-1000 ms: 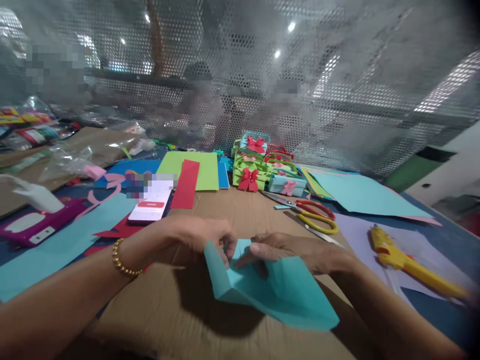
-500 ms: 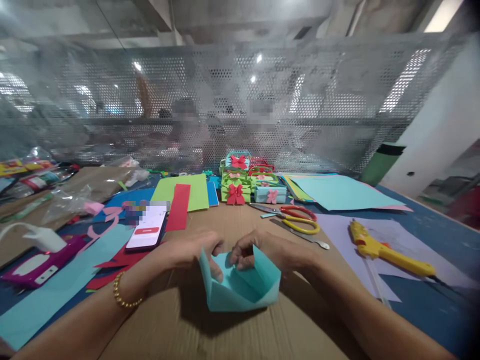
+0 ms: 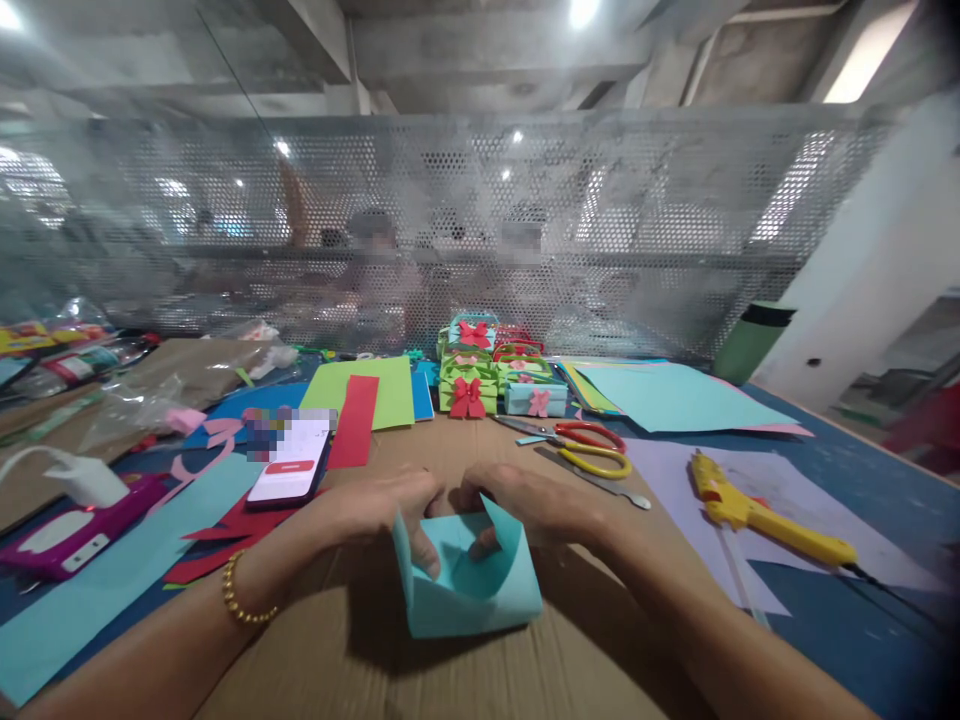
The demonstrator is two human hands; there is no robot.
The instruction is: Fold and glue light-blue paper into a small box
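Observation:
A light-blue folded paper box [image 3: 472,610] with raised side flaps rests on the cardboard in front of me. My left hand [image 3: 405,505] grips its far left part, the thumb inside and the other fingers behind the far wall. My right hand [image 3: 517,500] pinches the far right part in the same way, its thumb inside and its fingertips hidden behind the paper. Beyond the hands stand small finished paper bags [image 3: 469,385] in green, blue and red, with red and pink bows.
Right of the hands lie scissors [image 3: 596,455], a small metal-ended tool [image 3: 634,497] and a yellow glue gun [image 3: 772,515] on lilac paper. A phone [image 3: 289,470], red paper strip [image 3: 352,420] and purple power strip [image 3: 82,535] are on the left. Coloured sheets [image 3: 690,395] lie back right.
My right thumb now presses against the inside of the far wall, its fingers moved behind it. The right flap has drawn inward a little. The left hand keeps its hold.

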